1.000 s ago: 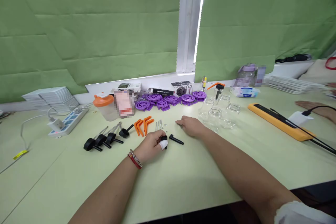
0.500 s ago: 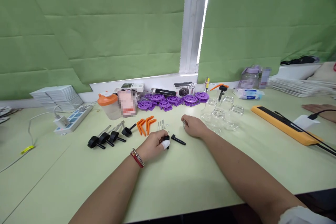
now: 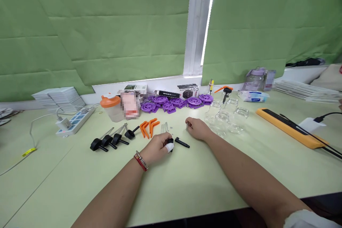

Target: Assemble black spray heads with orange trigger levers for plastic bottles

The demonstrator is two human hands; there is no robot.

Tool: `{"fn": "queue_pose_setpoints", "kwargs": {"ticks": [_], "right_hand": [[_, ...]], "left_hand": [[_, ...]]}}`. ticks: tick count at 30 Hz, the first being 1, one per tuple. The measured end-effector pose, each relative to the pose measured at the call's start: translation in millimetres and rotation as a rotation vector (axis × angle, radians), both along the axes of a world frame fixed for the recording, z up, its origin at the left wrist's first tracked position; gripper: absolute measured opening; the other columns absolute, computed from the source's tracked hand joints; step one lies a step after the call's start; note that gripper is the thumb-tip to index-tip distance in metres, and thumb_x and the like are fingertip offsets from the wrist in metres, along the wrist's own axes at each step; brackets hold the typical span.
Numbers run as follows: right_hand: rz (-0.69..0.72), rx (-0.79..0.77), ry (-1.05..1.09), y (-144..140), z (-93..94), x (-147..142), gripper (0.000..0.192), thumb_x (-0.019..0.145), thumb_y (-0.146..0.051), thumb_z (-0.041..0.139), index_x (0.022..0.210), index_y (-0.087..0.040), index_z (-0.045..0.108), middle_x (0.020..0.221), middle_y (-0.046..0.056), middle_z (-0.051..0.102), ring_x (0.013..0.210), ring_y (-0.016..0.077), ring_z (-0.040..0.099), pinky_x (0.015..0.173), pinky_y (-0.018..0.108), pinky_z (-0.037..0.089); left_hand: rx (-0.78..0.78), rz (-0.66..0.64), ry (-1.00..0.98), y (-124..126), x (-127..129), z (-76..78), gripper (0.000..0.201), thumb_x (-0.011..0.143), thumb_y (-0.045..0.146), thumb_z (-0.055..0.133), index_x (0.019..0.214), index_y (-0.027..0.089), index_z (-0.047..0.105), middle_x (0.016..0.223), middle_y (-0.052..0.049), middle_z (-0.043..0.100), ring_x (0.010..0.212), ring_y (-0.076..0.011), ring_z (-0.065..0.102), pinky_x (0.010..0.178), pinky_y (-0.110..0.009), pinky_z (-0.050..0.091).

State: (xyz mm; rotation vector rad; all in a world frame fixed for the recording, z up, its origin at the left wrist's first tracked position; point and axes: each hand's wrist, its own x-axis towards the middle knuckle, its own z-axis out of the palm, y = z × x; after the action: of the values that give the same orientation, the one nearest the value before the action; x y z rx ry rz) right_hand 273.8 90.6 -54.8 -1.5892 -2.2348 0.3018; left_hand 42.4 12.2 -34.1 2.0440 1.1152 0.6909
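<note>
My left hand (image 3: 157, 146) rests on the pale green table (image 3: 187, 181), fingers closed around a small black plastic part (image 3: 170, 141); one fingertip wears a white wrap. My right hand (image 3: 197, 128) lies a little farther back and pinches a small metal spring (image 3: 187, 126) at its fingertips. Between the hands lies a loose black rod (image 3: 182, 143). Several thin metal pins (image 3: 164, 127) lie just behind my left hand, and orange bent levers (image 3: 149, 127) sit to their left.
Black pump heads with metal stems (image 3: 108, 139) line up at left. Purple discs (image 3: 173, 102), an orange-lidded cup (image 3: 111, 108) and small boxes stand at the back. Clear glass jars (image 3: 226, 114) cluster right of my right hand. An orange bar with cables (image 3: 290, 127) lies far right, a power strip (image 3: 74, 121) far left.
My right hand has lifted the small spring off the table and drawn it slightly back. The other person's hand at the far right has left the view. My left hand has stayed put.
</note>
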Motion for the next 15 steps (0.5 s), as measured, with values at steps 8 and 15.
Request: {"fn": "queue_pose_setpoints", "kwargs": {"ticks": [8,15], "right_hand": [[0.063,0.052,0.305,-8,4.0,-9,0.025,0.075,-0.015,0.05,0.1,-0.021,0.055,0.074,-0.001,0.06,0.065,0.0122,0.052,0.06,0.023,0.036],[0.13,0.011,0.486,-19,11.8,-20,0.023,0.072,-0.018,0.054,0.094,-0.019,0.056,0.069,-0.003,0.057,0.059,0.0101,0.051,0.059,0.023,0.041]], "left_hand": [[-0.118,0.054,-0.092,2,1,-2.5,0.009,0.077,0.025,0.052,0.083,0.018,0.049,0.061,0.002,0.056,0.055,-0.0119,0.053,0.052,-0.023,0.038],[-0.095,-0.002,-0.103,4,1,-6.4,0.015,0.08,0.023,0.047,0.092,0.018,0.051,0.063,0.002,0.054,0.056,-0.011,0.051,0.055,-0.024,0.04]]}}
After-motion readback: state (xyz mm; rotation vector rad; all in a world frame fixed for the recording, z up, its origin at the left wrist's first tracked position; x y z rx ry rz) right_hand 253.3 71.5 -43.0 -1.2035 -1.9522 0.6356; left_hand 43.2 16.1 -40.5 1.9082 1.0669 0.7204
